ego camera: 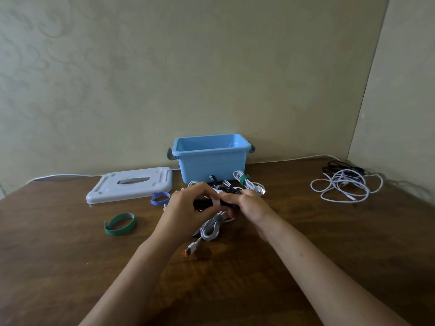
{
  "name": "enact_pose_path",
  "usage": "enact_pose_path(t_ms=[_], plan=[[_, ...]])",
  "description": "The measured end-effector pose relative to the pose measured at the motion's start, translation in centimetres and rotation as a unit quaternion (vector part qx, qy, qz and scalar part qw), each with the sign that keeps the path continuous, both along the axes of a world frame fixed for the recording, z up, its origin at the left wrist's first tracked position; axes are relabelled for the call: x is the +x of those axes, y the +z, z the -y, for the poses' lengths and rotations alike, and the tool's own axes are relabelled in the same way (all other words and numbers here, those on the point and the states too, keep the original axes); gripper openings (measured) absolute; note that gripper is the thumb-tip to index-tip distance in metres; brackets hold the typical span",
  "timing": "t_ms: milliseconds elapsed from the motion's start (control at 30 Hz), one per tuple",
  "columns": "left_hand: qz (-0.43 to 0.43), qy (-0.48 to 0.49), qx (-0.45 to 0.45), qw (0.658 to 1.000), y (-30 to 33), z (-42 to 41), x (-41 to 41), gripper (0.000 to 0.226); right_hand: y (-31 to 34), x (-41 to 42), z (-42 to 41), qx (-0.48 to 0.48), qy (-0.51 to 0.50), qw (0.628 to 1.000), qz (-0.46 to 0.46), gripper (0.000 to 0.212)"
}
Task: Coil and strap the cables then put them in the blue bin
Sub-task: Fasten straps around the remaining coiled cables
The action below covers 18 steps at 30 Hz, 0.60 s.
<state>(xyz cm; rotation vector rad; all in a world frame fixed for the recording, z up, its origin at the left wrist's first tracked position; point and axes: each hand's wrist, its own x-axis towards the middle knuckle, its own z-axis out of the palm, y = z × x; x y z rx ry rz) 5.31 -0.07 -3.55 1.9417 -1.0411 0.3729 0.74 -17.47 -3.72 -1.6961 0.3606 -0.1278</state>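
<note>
1. The left hand (188, 203) and the right hand (244, 203) are meeting over the middle of the counter (70, 267), both curling around a black cable bundle (202, 204) held between them.
2. The fingers of both hands are pinching at a pale strap (216, 202) that is wrapping the bundle's middle. The strapping step looks to be in progress, though whether the strap is fully closed cannot be told.
3. The bundle's long axis is running left to right, spanning from one hand to the other, so neither hand is clearly nearer to it.
4. The blue bin (211, 161) is standing open straight ahead of the hands, against the wall, with a small pile of strapped cables lying between it and the hands. Any drop into the bin will likely mean lifting forward and up over its near rim.
5. A white coiled cable (211, 228) with a grey strap is lying just below the hands, its plug pointing toward the person.
6. A white cable with a green strap (244, 180) is resting near the bin's front right corner.
7. A tangle of loose cables (343, 184), white and dark, is lying well apart at the far right, nearer the right hand; these appear uncoiled.
8. A green strap (120, 224) and a blue strap (160, 198) are lying on the left, nearer the left hand, beside the bin's lid (129, 184).
</note>
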Motion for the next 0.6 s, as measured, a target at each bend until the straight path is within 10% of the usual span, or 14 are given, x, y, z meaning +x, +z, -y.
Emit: enact_pose_path(t_ms=[400,600], plan=[[0.107,0.043,0.187,0.976,0.2,0.2,-0.4,0.024,1.2,-1.1,-0.4,-0.168,0.056,0.982,0.070,0.030],[0.015,0.054,0.098,0.994,-0.3,0.4,-0.3,0.018,2.8,-2.4,0.0,-0.098,0.097,0.990,0.010,0.040]])
